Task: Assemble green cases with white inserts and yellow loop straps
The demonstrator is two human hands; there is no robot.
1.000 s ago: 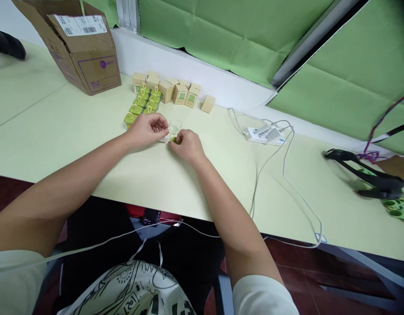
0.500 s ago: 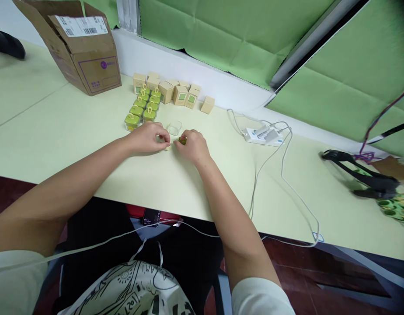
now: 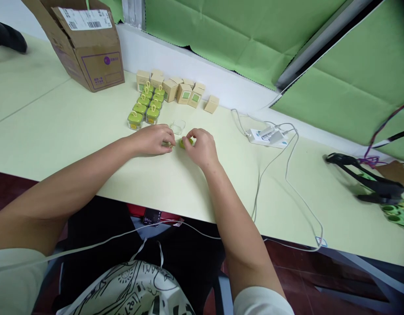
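Fingers of the right hand (image 3: pixel 203 148) pinch a green piece (image 3: pixel 182 143); the left hand (image 3: pixel 154 139) curls, its grip unclear. One clear container (image 3: pixel 178 127) sits just beyond, presumably for easy reach.

A pale table (image 3: pixel 169 183) carries an open cardboard box (image 3: pixel 102 68) toward the left, small tan cartons (image 3: pixel 183 93) along the wall, and green-lidded containers (image 3: pixel 139 108) (two rows, loops on top). Rightward come a clear tub (image 3: pixel 178 127), a white power strip (image 3: pixel 266 137) and a black frame-like object (image 3: pixel 382 186).
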